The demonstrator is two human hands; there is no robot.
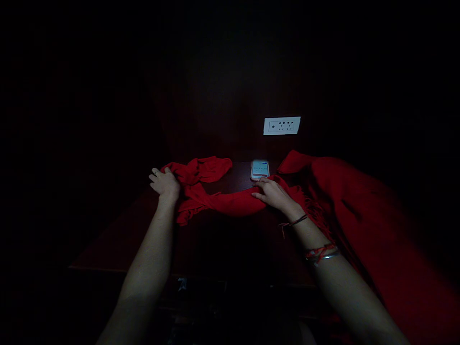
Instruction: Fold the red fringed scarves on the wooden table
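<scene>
A red fringed scarf [215,201] lies bunched across a dark wooden table [136,235]. My left hand [164,183] rests on the scarf's left end, fingers curled onto the cloth. Over the scarf's middle part lies my right hand [271,194], its fingers pressed down on the fabric. A red string and a metal bangle circle my right forearm. The scarf runs on to the right as a broad red sheet [377,230] that hangs over the table's right side.
A phone [259,170] with a lit screen lies at the back of the table, just beyond my right hand. A white wall socket [281,125] sits on the dark panel behind. The room around is very dark.
</scene>
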